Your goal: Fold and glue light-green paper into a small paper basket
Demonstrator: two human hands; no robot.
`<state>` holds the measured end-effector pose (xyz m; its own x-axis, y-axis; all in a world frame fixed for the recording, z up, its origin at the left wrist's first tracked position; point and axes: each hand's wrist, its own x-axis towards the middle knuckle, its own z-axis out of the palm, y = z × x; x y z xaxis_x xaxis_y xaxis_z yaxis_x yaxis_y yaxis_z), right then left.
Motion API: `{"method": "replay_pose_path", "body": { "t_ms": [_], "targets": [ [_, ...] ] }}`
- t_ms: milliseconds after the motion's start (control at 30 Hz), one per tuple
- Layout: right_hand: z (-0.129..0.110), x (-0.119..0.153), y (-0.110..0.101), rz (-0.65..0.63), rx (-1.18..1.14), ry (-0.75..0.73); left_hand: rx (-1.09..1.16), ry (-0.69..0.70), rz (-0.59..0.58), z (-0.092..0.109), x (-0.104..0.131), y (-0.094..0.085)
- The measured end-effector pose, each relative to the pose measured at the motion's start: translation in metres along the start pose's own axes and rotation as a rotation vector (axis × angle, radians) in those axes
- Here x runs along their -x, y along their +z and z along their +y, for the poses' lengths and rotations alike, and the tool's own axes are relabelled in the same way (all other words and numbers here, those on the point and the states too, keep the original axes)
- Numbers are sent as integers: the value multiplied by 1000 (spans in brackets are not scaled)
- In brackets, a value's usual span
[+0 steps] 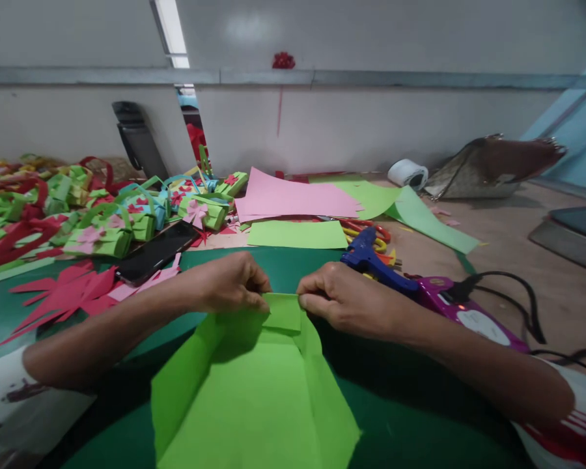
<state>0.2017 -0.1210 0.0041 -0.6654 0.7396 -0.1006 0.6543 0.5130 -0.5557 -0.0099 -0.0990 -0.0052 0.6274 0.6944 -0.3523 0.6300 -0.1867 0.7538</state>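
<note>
A large sheet of bright green paper (258, 397), creased and partly folded, stretches toward me over the dark green table top. Its far edge is pinched at the left corner by my left hand (234, 283), fingers closed. At the right corner of that same edge, my right hand (334, 296) pinches it between thumb and fingers. Between the hands a narrow flap is folded over. Just beyond my right hand lies a blue glue gun (364, 254), touching or very near a purple power strip (459, 312) with a black plug in it.
Small green paper bags (105, 241) with flowers crowd the left, beside a black phone (159, 251) and red paper cutouts (73, 293). Pink sheets (293, 195) and a light green strip (297, 234) lie ahead. A handbag (493, 166) and white roll (407, 174) stand back right.
</note>
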Motion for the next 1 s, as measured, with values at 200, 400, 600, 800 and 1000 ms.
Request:
{"method": "replay_pose_path", "body": {
  "t_ms": [200,400,600,800,1000],
  "targets": [
    [-5,1,-2,244,-259,-9,-7,127,161,11,6,-2],
    [-1,4,1,231,-413,-1,-136,242,265,28,19,-10],
    [-5,8,10,381,-125,-174,-524,412,156,34,14,-8],
    [0,12,16,367,320,-539,-649,552,39,30,-11,2],
    [3,10,20,353,498,-487,-699,489,159,21,-7,8]
  ]
}}
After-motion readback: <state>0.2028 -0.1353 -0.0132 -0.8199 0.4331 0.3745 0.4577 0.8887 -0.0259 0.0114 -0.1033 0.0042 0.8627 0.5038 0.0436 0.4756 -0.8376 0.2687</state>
